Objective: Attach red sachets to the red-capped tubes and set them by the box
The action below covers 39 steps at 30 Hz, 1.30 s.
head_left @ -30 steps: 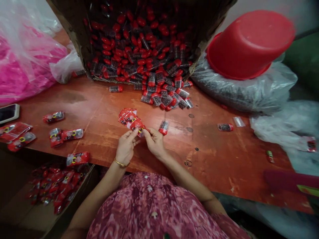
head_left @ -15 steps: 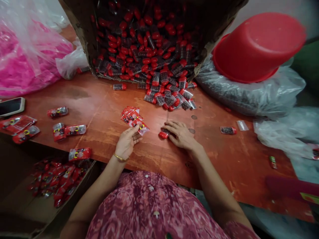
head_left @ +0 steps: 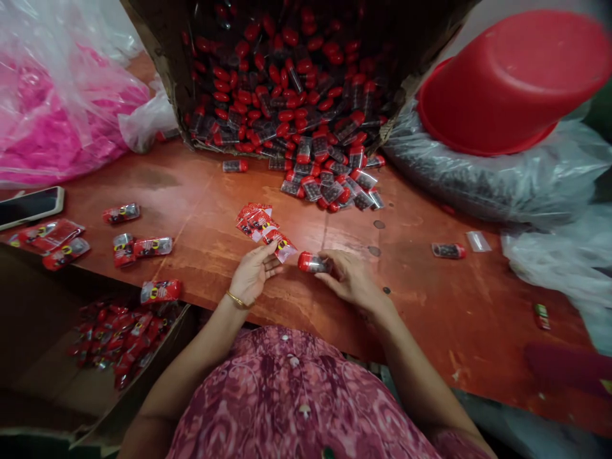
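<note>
My left hand [head_left: 253, 271] pinches the edge of a red printed plastic sleeve [head_left: 284, 248] between thumb and fingers. Beneath and beyond it, more flat red sleeves [head_left: 255, 220] lie fanned on the table. In my right hand [head_left: 351, 277] is a small clear bottle with a red cap [head_left: 312, 262], dark contents showing through its side. Its red end points left toward the sleeve, a short gap apart. Farther back, a heap of similar bottles [head_left: 329, 185] spills from a tipped cardboard box [head_left: 167, 83].
Sleeved bottles [head_left: 153, 246] lie at the left near a phone [head_left: 33, 207]. A carton [head_left: 176, 331] with wrapped pieces stands below the table edge. At right are a red tub [head_left: 507, 83] on a filled plastic bag [head_left: 497, 185] and a loose bottle [head_left: 448, 250]. Pink items fill a bag [head_left: 62, 121].
My right hand has picked the bottle up off the table and turned its red end to the left. My left hand keeps its pinch on the sleeve. The whole view has shifted slightly.
</note>
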Each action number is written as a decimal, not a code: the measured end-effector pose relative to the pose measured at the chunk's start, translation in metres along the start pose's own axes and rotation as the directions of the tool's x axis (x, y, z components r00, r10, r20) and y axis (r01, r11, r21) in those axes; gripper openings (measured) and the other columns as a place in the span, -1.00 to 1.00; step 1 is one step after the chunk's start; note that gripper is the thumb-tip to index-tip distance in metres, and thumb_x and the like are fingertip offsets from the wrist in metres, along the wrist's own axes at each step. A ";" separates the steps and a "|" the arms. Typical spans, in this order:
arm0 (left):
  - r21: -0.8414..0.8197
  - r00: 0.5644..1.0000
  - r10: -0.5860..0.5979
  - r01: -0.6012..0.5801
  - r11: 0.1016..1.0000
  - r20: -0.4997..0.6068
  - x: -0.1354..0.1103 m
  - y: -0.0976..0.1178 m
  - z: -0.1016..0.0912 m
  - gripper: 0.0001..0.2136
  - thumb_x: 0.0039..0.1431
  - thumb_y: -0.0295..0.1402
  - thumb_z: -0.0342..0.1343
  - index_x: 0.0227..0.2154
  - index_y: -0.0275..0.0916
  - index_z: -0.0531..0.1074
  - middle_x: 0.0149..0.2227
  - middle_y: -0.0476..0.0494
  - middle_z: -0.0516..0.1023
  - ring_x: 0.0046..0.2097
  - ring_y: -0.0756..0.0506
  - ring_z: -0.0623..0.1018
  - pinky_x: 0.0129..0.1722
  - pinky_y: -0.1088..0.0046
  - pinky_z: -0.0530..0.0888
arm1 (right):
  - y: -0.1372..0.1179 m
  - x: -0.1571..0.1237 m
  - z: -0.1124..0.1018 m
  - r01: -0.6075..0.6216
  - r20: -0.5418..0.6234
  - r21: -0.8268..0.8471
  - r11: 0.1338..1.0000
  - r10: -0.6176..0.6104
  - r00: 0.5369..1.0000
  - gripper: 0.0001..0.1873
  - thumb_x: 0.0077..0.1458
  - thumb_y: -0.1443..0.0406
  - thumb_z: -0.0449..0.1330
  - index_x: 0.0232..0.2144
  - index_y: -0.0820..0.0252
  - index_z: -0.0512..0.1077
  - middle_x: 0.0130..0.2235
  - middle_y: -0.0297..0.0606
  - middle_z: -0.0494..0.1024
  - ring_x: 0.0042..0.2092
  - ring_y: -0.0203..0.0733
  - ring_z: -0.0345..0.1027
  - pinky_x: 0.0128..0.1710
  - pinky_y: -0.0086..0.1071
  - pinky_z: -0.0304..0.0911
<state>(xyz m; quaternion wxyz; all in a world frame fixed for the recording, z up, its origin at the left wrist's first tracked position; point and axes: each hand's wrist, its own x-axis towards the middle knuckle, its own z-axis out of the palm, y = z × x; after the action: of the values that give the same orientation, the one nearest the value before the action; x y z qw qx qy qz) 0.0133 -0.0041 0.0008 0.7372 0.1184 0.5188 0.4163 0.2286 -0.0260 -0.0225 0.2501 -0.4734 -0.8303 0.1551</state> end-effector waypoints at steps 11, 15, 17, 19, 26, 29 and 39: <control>0.064 0.995 0.097 -0.096 0.993 -0.013 -0.002 -0.004 0.003 -0.64 -0.38 -0.16 0.37 -0.54 -0.29 0.43 -0.50 -0.02 0.54 -0.47 0.04 0.49 -0.39 0.51 0.37 | -0.035 0.003 0.001 0.113 -0.199 0.133 0.985 -0.085 0.976 -0.65 0.03 0.37 0.14 -0.09 0.13 0.28 -0.24 -0.19 0.51 -0.25 -0.18 0.43 -0.27 -0.28 0.38; 0.070 0.992 0.122 -0.119 0.990 -0.031 -0.001 -0.004 0.002 -0.64 -0.38 -0.16 0.37 -0.55 -0.29 0.43 -0.50 -0.02 0.55 -0.47 0.04 0.49 -0.39 0.51 0.37 | -0.038 0.001 0.005 0.108 -0.223 0.137 0.985 -0.076 0.972 -0.64 0.04 0.38 0.16 -0.08 0.12 0.28 -0.23 -0.19 0.52 -0.23 -0.17 0.43 -0.25 -0.28 0.39; 0.072 0.994 0.109 -0.108 0.992 -0.008 -0.001 -0.004 0.001 -0.64 -0.38 -0.15 0.37 -0.53 -0.29 0.44 -0.49 -0.05 0.56 -0.45 0.01 0.51 -0.38 0.49 0.38 | -0.039 0.000 0.007 0.101 -0.230 0.131 0.986 -0.069 0.971 -0.64 0.04 0.38 0.15 -0.07 0.12 0.28 -0.22 -0.19 0.52 -0.24 -0.17 0.43 -0.25 -0.29 0.39; 0.081 0.994 0.106 -0.106 0.991 0.006 -0.002 -0.004 0.002 -0.64 -0.37 -0.15 0.36 -0.52 -0.29 0.45 -0.48 -0.07 0.57 -0.44 0.00 0.52 -0.38 0.49 0.39 | -0.039 0.001 0.009 0.092 -0.252 0.123 0.988 -0.059 0.966 -0.63 0.04 0.38 0.15 -0.07 0.11 0.28 -0.23 -0.19 0.52 -0.24 -0.17 0.43 -0.26 -0.29 0.39; 0.084 0.995 0.094 -0.092 0.992 -0.020 0.001 0.001 -0.003 -0.65 -0.33 -0.16 0.36 -0.51 -0.29 0.45 -0.49 -0.08 0.58 -0.46 0.01 0.52 -0.42 0.52 0.40 | -0.041 -0.004 0.012 0.077 -0.260 0.140 0.987 -0.038 0.965 -0.64 0.03 0.38 0.17 -0.08 0.12 0.29 -0.25 -0.21 0.53 -0.27 -0.18 0.43 -0.29 -0.31 0.39; 0.091 0.996 0.082 -0.079 0.993 -0.029 0.001 0.004 -0.005 -0.66 -0.30 -0.17 0.35 -0.47 -0.29 0.47 -0.50 -0.08 0.57 -0.47 0.02 0.51 -0.44 0.53 0.40 | -0.044 -0.007 0.012 0.057 -0.261 0.159 0.986 -0.013 0.965 -0.65 0.02 0.38 0.18 -0.10 0.12 0.30 -0.24 -0.21 0.53 -0.26 -0.19 0.43 -0.28 -0.32 0.39; 0.134 0.994 0.106 -0.109 0.985 0.031 -0.003 -0.003 0.001 -0.64 -0.31 -0.10 0.33 -0.52 -0.30 0.47 -0.48 -0.09 0.57 -0.46 0.00 0.51 -0.42 0.50 0.42 | -0.046 -0.006 0.011 0.017 -0.227 0.179 0.984 0.025 0.974 -0.65 0.03 0.36 0.17 -0.08 0.12 0.30 -0.22 -0.20 0.53 -0.24 -0.18 0.43 -0.26 -0.30 0.39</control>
<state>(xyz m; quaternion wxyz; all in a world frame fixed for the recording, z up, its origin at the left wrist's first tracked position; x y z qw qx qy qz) 0.0151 -0.0081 0.0010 0.7102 0.2010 0.5297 0.4180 0.1921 -0.0543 -0.0106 0.3852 -0.4652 -0.7776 0.1747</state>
